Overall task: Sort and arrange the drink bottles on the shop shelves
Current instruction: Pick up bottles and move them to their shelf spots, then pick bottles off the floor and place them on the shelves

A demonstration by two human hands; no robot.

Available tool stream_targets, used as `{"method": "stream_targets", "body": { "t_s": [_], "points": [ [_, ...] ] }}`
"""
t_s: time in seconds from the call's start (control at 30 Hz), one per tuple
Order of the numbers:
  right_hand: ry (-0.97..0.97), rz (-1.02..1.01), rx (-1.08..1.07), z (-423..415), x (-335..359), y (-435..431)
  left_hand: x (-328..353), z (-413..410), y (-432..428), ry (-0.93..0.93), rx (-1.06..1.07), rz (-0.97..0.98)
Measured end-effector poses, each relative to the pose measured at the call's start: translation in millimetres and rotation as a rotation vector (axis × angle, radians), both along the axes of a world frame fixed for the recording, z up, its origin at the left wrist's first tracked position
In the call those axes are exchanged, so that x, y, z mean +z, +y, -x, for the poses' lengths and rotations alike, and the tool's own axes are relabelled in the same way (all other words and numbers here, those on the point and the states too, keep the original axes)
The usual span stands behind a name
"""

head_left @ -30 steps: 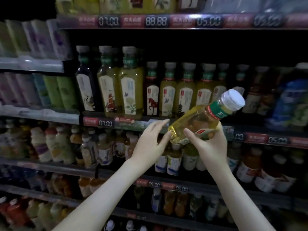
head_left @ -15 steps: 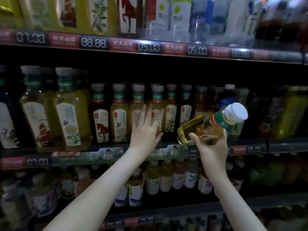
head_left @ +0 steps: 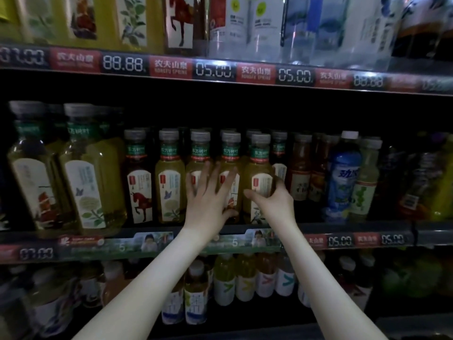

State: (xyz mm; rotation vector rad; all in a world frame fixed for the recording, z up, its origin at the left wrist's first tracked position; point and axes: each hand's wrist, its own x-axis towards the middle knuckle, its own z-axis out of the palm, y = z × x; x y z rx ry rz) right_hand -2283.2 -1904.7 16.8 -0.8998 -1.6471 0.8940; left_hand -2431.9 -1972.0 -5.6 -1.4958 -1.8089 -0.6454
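Note:
A yellow tea bottle (head_left: pixel 260 168) with a grey cap and green neck band stands upright on the middle shelf (head_left: pixel 269 230), and my right hand (head_left: pixel 273 202) is wrapped around its lower part. My left hand (head_left: pixel 208 195) lies with spread fingers against the front of two neighbouring yellow tea bottles (head_left: pixel 230 163), its thumb near the base of one. A row of similar small tea bottles (head_left: pixel 169 177) runs to the left, one with a red horse label (head_left: pixel 138 190).
Two large yellow bottles (head_left: pixel 88 173) stand at the left of the same shelf. Amber bottles (head_left: pixel 300 173) and a blue-labelled bottle (head_left: pixel 343 177) stand to the right. The upper shelf's price strip (head_left: pixel 213 69) runs overhead. More bottles (head_left: pixel 228 280) fill the shelf below.
My right hand has brought the tilted bottle down and in, and it now stands upright on the middle shelf. My left hand stays against the neighbouring bottles. The view has moved closer.

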Motion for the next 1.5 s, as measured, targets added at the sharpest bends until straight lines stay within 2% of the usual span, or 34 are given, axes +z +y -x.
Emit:
{"method": "stream_targets", "body": {
  "t_s": [0.13,0.27,0.63,0.8,1.13,1.23,1.37,1.43,1.5],
  "points": [
    [-0.089,-0.026,0.028,7.5,-7.6,10.5,-4.1,3.7,6.1,0.041,-0.006,-0.078],
    [-0.127,-0.042,0.058,3.9,-13.7,11.4,-4.7,3.9,7.9,0.019,-0.019,-0.077],
    [-0.186,-0.047,-0.045,-16.8,-9.4,22.0,-6.0,2.5,8.3,0.04,0.002,-0.088],
    [-0.252,-0.05,0.036,-4.9,-5.0,14.9,-7.5,1.5,11.7,0.072,0.011,-0.128],
    [-0.272,-0.059,0.046,3.8,-9.7,8.5,-3.2,-1.8,-2.5,0.02,-0.015,-0.054],
    [-0.277,-0.17,-0.097,-5.5,-12.7,5.2,-5.8,-9.3,-7.6,-0.018,-0.055,-0.085],
    [-0.17,-0.344,-0.545,-39.3,-10.8,8.7,-8.4,-26.1,-14.0,-0.045,-0.127,-0.118],
    [-0.141,-0.307,-0.698,-57.1,-8.7,21.0,-8.2,-34.3,-14.5,-0.04,-0.163,-0.123],
    [-0.154,-0.206,-0.762,-69.6,-6.0,35.6,-8.2,-41.0,-11.4,-0.039,-0.172,-0.097]
  ]
}}
